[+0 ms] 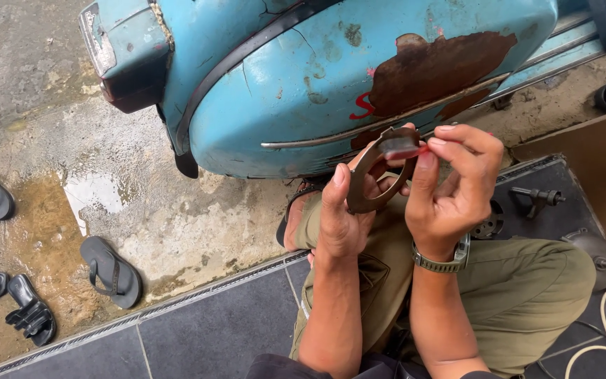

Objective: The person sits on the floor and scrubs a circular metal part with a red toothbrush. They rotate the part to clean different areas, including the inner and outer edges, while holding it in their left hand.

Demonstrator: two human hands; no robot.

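Grasping a curved rusty metal brake shoe (373, 179), the left hand (341, 217) is clenched; its lining end at one o'clock is pinched by the right hand (450, 189).

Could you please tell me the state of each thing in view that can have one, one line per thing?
Curved metal part: held up, gripped by both hands.
Left hand: closed on the part's lower curve.
Right hand: fingertips pinching the part's top end.
Blue scooter panel: rusted, paint flaked off.
Concrete ground: wet, stained.
Flip-flop: lying loose, unworn.
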